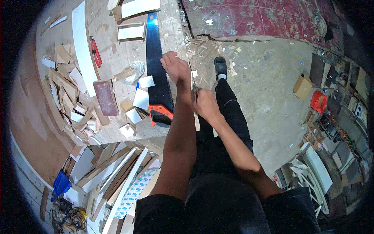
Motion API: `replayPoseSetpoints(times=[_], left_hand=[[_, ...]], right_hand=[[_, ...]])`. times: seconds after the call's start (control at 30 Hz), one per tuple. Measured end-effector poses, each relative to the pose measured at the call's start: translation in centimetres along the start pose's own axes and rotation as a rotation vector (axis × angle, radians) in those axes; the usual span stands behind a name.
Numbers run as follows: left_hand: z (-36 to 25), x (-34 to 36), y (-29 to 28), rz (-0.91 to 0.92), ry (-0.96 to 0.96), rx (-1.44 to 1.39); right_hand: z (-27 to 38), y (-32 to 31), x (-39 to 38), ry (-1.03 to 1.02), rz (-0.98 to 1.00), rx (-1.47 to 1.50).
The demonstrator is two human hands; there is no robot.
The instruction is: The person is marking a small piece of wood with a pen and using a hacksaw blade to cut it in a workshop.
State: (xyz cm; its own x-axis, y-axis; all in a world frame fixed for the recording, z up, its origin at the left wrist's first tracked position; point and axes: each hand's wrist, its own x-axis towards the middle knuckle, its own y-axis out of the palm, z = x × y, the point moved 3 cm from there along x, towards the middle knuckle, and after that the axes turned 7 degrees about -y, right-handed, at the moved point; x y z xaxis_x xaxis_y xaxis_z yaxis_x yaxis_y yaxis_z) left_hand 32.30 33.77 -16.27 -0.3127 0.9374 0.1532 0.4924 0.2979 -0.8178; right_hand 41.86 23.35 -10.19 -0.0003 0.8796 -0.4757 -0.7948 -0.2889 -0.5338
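My left hand [177, 68] is at the bench edge over the black blade of a handsaw [157, 87], its fingers curled, with whatever is under them hidden. The saw lies flat with its orange-and-black handle [159, 116] toward me. Just right and below, my right hand [206, 103] is closed at the edge on something I cannot make out. White offcuts [141, 99] and a coil of pale material [135, 70] lie left of the saw.
The bench [105, 132] holds a red utility knife [95, 52], a long white board [80, 35] and scrap wood [64, 84]. Boards [120, 167] are stacked below. My shoe [220, 68] is on concrete. A red crate [318, 101] and clutter line the right.
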Motion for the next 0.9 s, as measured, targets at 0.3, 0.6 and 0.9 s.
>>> replayPoseSetpoints(times=[0.3, 0.6, 0.9], left_hand=[[-0.1, -0.3, -0.1, 0.003, 0.023, -0.014], [0.1, -0.3, -0.1, 0.009, -0.002, 0.002], [-0.6, -0.1, 0.1, 0.015, -0.002, -0.021]], right_hand=[[-1.0, 1.0, -0.8, -0.008, -0.012, 0.043], [-0.7, 0.9, -0.3, 0.010, 0.042, 0.018], [-0.3, -0.2, 2.6, 0.112, 0.171, 0.017]])
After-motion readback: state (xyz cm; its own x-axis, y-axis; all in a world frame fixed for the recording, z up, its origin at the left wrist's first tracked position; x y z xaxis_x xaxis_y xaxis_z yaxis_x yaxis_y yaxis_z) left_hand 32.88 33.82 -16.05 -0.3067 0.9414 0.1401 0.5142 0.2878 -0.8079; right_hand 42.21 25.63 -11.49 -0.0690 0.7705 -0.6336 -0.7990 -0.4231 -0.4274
